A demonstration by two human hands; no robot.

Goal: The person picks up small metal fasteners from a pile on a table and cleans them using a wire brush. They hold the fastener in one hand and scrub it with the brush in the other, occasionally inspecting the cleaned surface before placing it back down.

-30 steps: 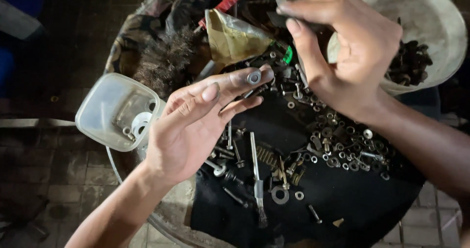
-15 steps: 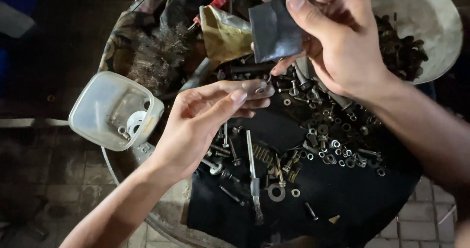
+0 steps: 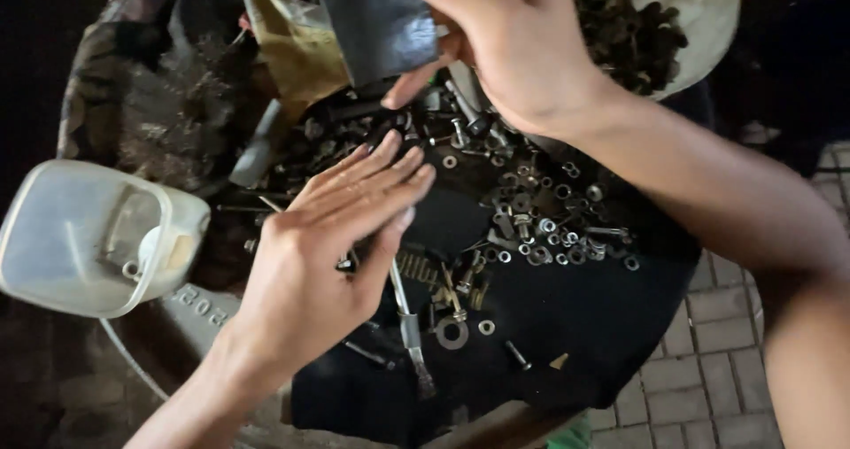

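**Hands over the hardware pile**

The right hand (image 3: 509, 46) grasps a dark flat rectangular sheet (image 3: 376, 19), held above the black cloth (image 3: 567, 325). The left hand (image 3: 332, 236), fingers released and flat, rests on scattered metal nuts and washers (image 3: 549, 228). A clear plastic container (image 3: 84, 236) sits left of the cloth.

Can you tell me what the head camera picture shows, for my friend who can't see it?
A left hand lies flat over scattered nuts and bolts on a black cloth, while the right hand lifts a dark flat sheet. A clear plastic tub sits nearby.
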